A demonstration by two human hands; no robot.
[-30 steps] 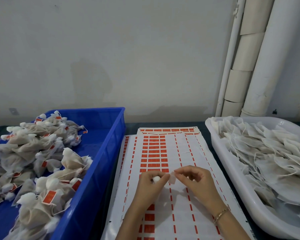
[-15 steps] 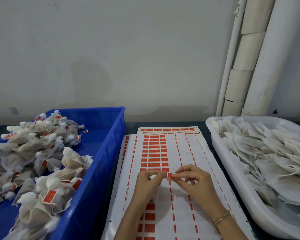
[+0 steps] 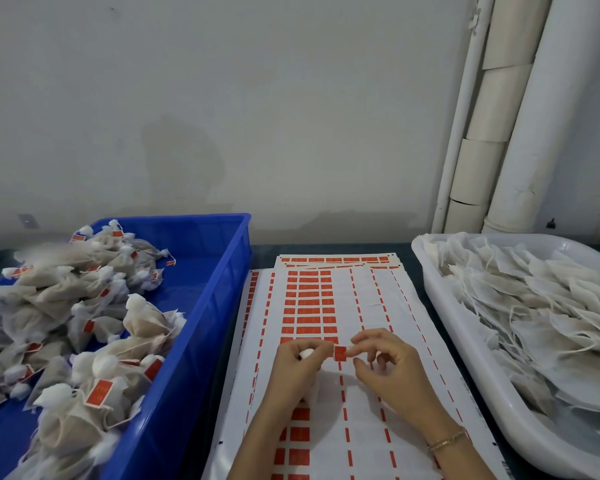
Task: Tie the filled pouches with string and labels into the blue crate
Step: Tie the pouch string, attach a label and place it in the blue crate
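Workbench seen from a camera worn on the head, looking down at two bare hands.

At far left stands a deep blue plastic crate (image 3: 194, 323). It holds a loose heap of finished pouches (image 3: 84, 306): pale mesh fabric bags with brownish filling, each bunched into a white tuft at the neck and carrying a small red paper tag.

In the centre, flat on the dark table, lie white backing sheets printed with rows of red rectangular labels (image 3: 309, 296). Many rows nearer the person are already peeled away.

Above these sheets the left hand (image 3: 298, 365) is curled, its fingers closed round one white pouch (image 3: 306, 353), whose gathered top shows between thumb and forefinger. The rest of the pouch is mostly hidden under the hand.

Just right of it, the right hand (image 3: 388, 368) pinches a single red label (image 3: 340, 352) between thumb and forefinger tips, with the other fingers loosely bent. The label sits between the two hands, near the pouch's neck. The string is too fine to make out. A thin gold bracelet (image 3: 447, 439) circles the right wrist.

At right, a white plastic tray (image 3: 430, 271) holds flat, untied pouches (image 3: 534, 323) overlapping like shingles. White pipes (image 3: 499, 133) rise against the grey wall behind it.

The pouch looks light, soft and easily squashed, so the gathered neck is likely the surest place to hold it. The label seems thin and flimsy, best taken by its edge.
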